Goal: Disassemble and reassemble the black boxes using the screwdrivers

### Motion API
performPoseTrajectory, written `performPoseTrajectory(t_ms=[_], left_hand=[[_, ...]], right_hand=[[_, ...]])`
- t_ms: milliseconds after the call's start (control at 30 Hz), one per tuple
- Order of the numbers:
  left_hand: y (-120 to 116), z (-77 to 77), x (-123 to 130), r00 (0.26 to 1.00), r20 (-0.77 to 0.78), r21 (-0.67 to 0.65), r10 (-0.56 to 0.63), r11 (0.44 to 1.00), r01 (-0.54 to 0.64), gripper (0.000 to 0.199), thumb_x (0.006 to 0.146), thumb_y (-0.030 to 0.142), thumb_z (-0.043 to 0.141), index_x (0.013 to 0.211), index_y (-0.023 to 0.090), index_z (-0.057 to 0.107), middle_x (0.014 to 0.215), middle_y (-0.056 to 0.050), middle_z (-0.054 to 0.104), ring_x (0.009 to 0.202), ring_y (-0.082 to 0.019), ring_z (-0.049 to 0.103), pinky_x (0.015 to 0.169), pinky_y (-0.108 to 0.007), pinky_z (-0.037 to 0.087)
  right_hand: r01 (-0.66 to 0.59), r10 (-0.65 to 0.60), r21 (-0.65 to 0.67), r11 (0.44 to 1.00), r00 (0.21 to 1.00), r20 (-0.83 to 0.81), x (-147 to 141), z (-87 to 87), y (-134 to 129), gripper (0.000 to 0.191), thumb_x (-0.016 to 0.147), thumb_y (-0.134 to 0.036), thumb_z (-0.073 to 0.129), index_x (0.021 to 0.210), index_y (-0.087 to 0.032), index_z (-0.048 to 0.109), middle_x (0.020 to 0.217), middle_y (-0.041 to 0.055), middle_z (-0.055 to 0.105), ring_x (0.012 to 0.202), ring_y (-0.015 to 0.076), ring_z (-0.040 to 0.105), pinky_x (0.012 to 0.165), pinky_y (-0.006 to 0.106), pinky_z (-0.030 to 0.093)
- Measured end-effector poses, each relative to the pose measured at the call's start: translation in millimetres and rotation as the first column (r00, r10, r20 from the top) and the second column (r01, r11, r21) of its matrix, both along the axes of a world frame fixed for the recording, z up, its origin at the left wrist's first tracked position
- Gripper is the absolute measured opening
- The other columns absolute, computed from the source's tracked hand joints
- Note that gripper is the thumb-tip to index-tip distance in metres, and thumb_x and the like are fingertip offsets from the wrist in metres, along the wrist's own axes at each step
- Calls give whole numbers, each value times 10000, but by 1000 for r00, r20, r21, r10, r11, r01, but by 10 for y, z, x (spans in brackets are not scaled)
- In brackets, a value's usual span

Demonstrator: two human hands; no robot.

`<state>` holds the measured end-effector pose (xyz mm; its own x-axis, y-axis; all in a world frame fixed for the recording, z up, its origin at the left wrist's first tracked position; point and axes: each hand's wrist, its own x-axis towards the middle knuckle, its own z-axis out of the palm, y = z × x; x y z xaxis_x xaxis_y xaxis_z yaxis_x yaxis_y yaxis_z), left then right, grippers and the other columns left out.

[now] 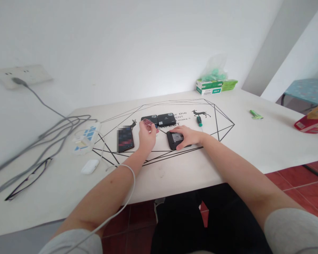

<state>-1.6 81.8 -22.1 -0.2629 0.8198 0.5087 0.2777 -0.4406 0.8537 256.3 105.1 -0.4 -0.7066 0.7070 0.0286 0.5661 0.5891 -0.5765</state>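
Between the fingers of my left hand (147,134) is a small clear pinkish plastic piece (147,122), its exact shape hard to make out. My right hand (186,136) is closed over a black rectangular device (174,139) with a pale label, which lies on the table. Behind my hands, two black boxes (166,119) sit side by side, the left one partly covered by my left hand. A phone (125,138) lies left of my left hand. A green-handled screwdriver (199,121) rests beyond my right wrist.
A power strip (87,138), grey cables, a white case (90,166) and glasses (29,179) lie at the left. A white cable crosses my left forearm. Green-and-white boxes (209,86) stand against the wall; a green wrapper (255,114) and a red package (313,121) are at the right.
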Motion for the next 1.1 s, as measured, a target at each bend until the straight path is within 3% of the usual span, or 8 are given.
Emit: performPoseTrajectory(t_ms=[67, 200, 367, 533, 633, 867, 1100], left_hand=[[-10, 16, 16, 999, -38, 32, 18, 999, -16, 460, 958, 465, 701, 1290, 208, 514, 1013, -63, 677, 815, -196, 741, 694, -334, 672], [-41, 62, 69, 993, -120, 113, -15, 993, 28, 710, 1012, 420, 655, 1604, 237, 309, 965, -22, 699, 779, -158, 738, 770, -306, 647], [-46, 153, 138, 971, -238, 86, -21, 995, 43, 606, 1033, 356, 609, 1579, 217, 387, 919, -20, 691, 782, -176, 765, 778, -303, 616], [12, 307, 276, 954, -299, 20, 25, 1000, -20, 670, 913, 229, 697, 1545, 257, 475, 826, 12, 688, 687, -185, 735, 773, -323, 607], [102, 322, 342, 980, -197, -19, 39, 999, -44, 693, 848, 192, 732, 1503, 281, 528, 741, 45, 656, 627, -189, 724, 740, -322, 610], [309, 101, 240, 972, 225, -204, 73, 979, -26, 801, 860, 255, 688, 1572, 259, 321, 862, 17, 696, 613, -160, 749, 535, -218, 547], [270, 82, 161, 948, 313, -268, 59, 963, 28, 782, 862, 269, 691, 1537, 234, 298, 814, 28, 686, 594, -175, 749, 539, -241, 576]], right_hand=[[-2, 2, 0, 1000, 1000, 1, -11, 5, 3, 1180, 570, -718, 928, 1581, -245, 547, 1611, 148, 536, 1498, 450, 429, 1292, 634, 300], [-8, 8, 10, 1000, 1000, -19, -28, -24, 27, 1171, 561, -736, 921, 1562, -242, 569, 1574, 159, 567, 1472, 449, 468, 1276, 635, 322], [-13, 17, 66, 998, 998, -62, -48, -109, 65, 1109, 575, -679, 935, 1532, -228, 600, 1542, 169, 599, 1437, 447, 510, 1252, 632, 354], [-14, 19, 75, 997, 997, -75, -63, -117, 60, 1080, 579, -651, 941, 1513, -215, 620, 1522, 171, 617, 1420, 436, 530, 1242, 610, 380], [-16, 22, 72, 997, 997, -79, -68, -98, 49, 1079, 579, -639, 945, 1512, -205, 621, 1525, 166, 615, 1422, 431, 528, 1253, 595, 373], [-49, 54, 61, 997, 995, -83, -57, -80, 57, 1060, 601, -583, 954, 1519, -180, 612, 1554, 177, 588, 1438, 417, 512, 1272, 578, 351], [-75, 78, 47, 996, 993, -89, -29, -73, 60, 1029, 616, -577, 952, 1517, -213, 614, 1573, 165, 569, 1463, 413, 486, 1279, 606, 330]])
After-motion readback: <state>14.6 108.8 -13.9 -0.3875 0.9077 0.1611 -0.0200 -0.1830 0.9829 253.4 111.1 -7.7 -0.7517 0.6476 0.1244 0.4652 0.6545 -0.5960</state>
